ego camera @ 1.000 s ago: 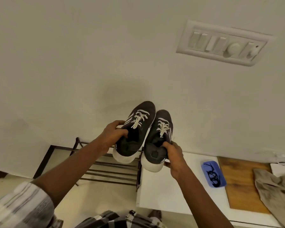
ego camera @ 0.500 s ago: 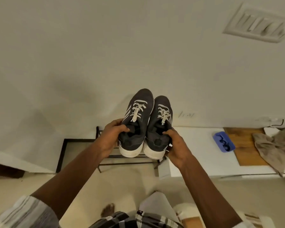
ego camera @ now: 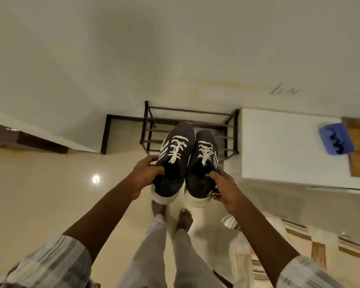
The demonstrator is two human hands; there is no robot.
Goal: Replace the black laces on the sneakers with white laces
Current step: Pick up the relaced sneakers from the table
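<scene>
Grey sneakers (ego camera: 180, 132) lowered toward black rack (ego camera: 187, 111), hands (ego camera: 146, 174) (ego camera: 224, 190) still gripping heels

This is a room in a private home, probably a corner near the entrance. A low dark metal shoe rack with thin bars (ego camera: 195, 111) stands against the plain cream wall (ego camera: 175, 48), just beside a white flat-topped desk (ego camera: 279, 146). The glossy cream tiled floor (ego camera: 50, 194) reflects a small round lamp light (ego camera: 95, 179). A striped woven rug (ego camera: 320, 242), blurred here, lies at the right. The person's bare feet (ego camera: 185, 219) stand on the tiles.
</scene>
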